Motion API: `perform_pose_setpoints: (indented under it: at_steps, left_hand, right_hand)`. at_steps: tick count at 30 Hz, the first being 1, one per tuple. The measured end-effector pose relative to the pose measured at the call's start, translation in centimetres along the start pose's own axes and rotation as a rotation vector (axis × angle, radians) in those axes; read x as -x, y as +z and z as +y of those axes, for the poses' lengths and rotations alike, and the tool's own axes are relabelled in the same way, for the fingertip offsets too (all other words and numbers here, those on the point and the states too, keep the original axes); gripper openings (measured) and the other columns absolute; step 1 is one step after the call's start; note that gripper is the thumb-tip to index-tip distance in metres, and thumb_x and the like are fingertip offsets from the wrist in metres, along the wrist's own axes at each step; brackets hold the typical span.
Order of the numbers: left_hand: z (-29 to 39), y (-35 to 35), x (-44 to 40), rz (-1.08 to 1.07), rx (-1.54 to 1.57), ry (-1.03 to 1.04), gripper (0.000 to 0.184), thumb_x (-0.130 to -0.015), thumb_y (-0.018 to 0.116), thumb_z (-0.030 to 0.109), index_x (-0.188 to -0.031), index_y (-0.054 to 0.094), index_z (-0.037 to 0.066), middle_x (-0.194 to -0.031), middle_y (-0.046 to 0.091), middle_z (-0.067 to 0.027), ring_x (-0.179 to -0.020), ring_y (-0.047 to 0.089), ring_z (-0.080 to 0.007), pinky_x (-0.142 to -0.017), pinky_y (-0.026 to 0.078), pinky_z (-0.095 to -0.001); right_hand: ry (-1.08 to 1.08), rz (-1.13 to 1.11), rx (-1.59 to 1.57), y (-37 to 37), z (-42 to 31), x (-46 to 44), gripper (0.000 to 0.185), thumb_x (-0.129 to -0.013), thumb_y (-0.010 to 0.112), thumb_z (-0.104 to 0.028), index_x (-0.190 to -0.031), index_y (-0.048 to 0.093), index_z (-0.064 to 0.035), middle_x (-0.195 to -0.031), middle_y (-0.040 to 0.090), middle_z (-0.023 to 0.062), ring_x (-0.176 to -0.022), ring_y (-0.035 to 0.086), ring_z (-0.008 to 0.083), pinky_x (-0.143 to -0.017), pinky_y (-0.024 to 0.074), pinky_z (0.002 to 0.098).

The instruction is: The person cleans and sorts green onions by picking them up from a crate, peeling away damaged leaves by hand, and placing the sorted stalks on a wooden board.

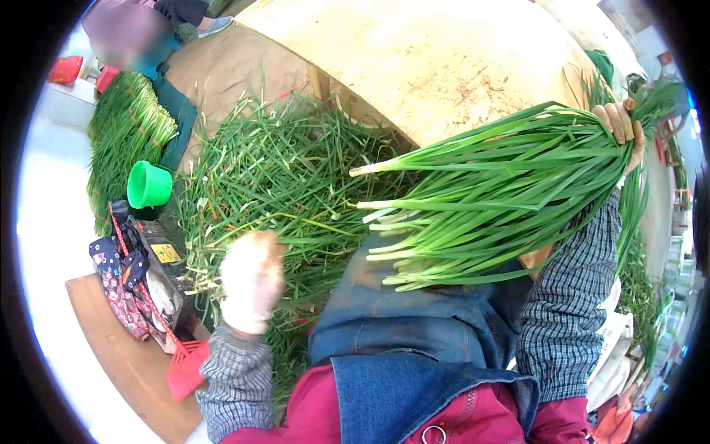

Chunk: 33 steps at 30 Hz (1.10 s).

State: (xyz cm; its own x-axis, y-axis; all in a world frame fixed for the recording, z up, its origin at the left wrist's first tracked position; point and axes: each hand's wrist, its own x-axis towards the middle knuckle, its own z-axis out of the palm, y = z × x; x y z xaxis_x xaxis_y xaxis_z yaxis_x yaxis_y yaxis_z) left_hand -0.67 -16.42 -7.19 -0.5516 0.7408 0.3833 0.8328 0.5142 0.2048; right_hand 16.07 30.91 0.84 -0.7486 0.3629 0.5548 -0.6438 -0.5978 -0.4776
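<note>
One bunch (pixel 488 196) fans out above the lap (pixel 414 325), my right hand's (pixel 625 133) fingers wrapped round its leaves (pixel 532 163); my left hand (pixel 253 281) blurs, fingers unreadable. I'd judge it light, limp, easily bruised: best held nearer the stems (pixel 403 251).

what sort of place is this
Probably a produce sorting or trimming area: a heap of loose green leaves lies beside the person, stacked bunches sit beyond it, and the right hand grips a bunch of long greens.
</note>
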Motion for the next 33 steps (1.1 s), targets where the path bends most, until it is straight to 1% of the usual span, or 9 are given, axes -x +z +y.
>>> perform_pose_setpoints:
  at_steps: [3, 5, 7, 12, 16, 22, 25, 28, 33]
  left_hand:
    - [6.5, 0.9, -3.8, -0.051, 0.283, 0.129, 0.017, -0.07, 0.063, 0.007, -0.087, 0.06, 0.006, -0.072, 0.057, -0.0087, -0.061, 0.057, -0.0252, -0.053, 0.046, -0.0338]
    - [7.5, 1.0, -4.9, -0.19, 0.183, 0.179, 0.017, -0.071, 0.059, 0.004, -0.088, 0.059, 0.007, -0.066, 0.054, -0.0069, -0.056, 0.054, -0.0248, -0.049, 0.043, -0.0343]
    - [4.3, 2.3, -4.0, 0.055, 0.134, 0.165, 0.017, -0.07, 0.055, 0.0, -0.085, 0.06, 0.007, -0.067, 0.055, -0.0071, -0.057, 0.055, -0.0241, -0.05, 0.046, -0.034]
    - [-4.8, -1.0, 0.1, -0.233, -0.646, -0.278, 0.009, -0.076, 0.056, 0.003, -0.082, 0.062, 0.005, -0.07, 0.059, -0.0101, -0.057, 0.059, -0.0251, -0.051, 0.048, -0.0339]
    - [4.7, 0.0, -3.0, -0.014, 0.483, -0.025, 0.015, -0.076, 0.068, 0.016, -0.088, 0.064, 0.007, -0.069, 0.059, -0.009, -0.059, 0.059, -0.026, -0.051, 0.048, -0.0308]
    - [11.3, 5.1, -7.3, -0.339, 0.34, -0.094, 0.019, -0.08, 0.063, 0.025, -0.084, 0.066, 0.007, -0.066, 0.059, -0.0096, -0.057, 0.059, -0.0293, -0.05, 0.046, -0.0354]
    - [12.4, 9.9, -7.5, -0.136, 0.865, -0.246, 0.015, -0.083, 0.061, 0.015, -0.09, 0.065, 0.002, -0.074, 0.065, -0.0067, -0.053, 0.056, -0.0154, -0.05, 0.044, -0.0301]
    - [13.0, 5.7, -9.0, -0.352, 1.324, -0.713, 0.015, -0.084, 0.055, 0.001, -0.096, 0.064, -0.001, -0.071, 0.059, -0.0031, -0.054, 0.05, -0.0075, -0.05, 0.04, -0.0213]
    - [11.7, 3.3, -8.8, 0.079, 1.04, -0.241, 0.01, -0.083, 0.059, 0.001, -0.091, 0.064, -0.003, -0.065, 0.06, -0.004, -0.046, 0.047, -0.0075, -0.041, 0.037, -0.0228]
  right_hand:
    - [0.066, -0.014, -0.004, -0.7, -0.7, 0.2, 0.008, -0.087, 0.05, -0.014, -0.082, 0.046, -0.0088, -0.065, 0.039, -0.0051, -0.064, 0.036, 0.0075, -0.069, 0.0349, 0.0237]
    - [0.032, -0.004, 0.023, -0.7, -1.0, 0.4, 0.02, -0.087, 0.05, -0.013, -0.102, 0.047, 0.0006, -0.063, 0.038, -0.0055, -0.061, 0.036, 0.0068, -0.066, 0.0341, 0.0237]
    - [0.002, -0.01, 0.067, 0.2, -0.9, 0.4, 0.028, -0.088, 0.049, -0.012, -0.111, 0.048, 0.0043, -0.062, 0.039, -0.0058, -0.059, 0.036, 0.0063, -0.065, 0.0336, 0.0239]
    - [-0.013, -0.006, 0.025, -1.3, -1.1, 0.7, 0.029, -0.087, 0.049, -0.011, -0.112, 0.045, 0.0042, -0.064, 0.04, -0.0058, -0.06, 0.037, 0.006, -0.066, 0.0341, 0.0237]
    - [0.02, -0.007, -0.008, -0.5, -0.5, 0.0, 0.03, -0.087, 0.049, -0.01, -0.112, 0.046, 0.005, -0.064, 0.039, -0.0057, -0.06, 0.037, 0.0059, -0.065, 0.034, 0.0234]
    - [0.04, 0.041, 0.062, 0.4, -1.1, 0.1, 0.031, -0.086, 0.051, -0.011, -0.112, 0.048, 0.0053, -0.062, 0.037, -0.0062, -0.059, 0.035, 0.0066, -0.063, 0.0318, 0.0236]
    - [0.009, 0.086, 0.125, 1.3, -0.8, -0.1, 0.031, -0.086, 0.052, -0.012, -0.111, 0.05, 0.0062, -0.061, 0.036, -0.006, -0.059, 0.035, 0.0068, -0.063, 0.031, 0.0237]
    - [0.006, 0.089, 0.128, 1.5, -1.0, -0.4, 0.031, -0.086, 0.052, -0.012, -0.111, 0.049, 0.0064, -0.061, 0.037, -0.0059, -0.058, 0.035, 0.0068, -0.063, 0.0307, 0.0235]
    - [0.02, 0.076, 0.124, 1.1, -1.0, -0.6, 0.031, -0.084, 0.053, -0.011, -0.11, 0.051, 0.0066, -0.061, 0.036, -0.0056, -0.058, 0.035, 0.0067, -0.062, 0.0302, 0.0234]
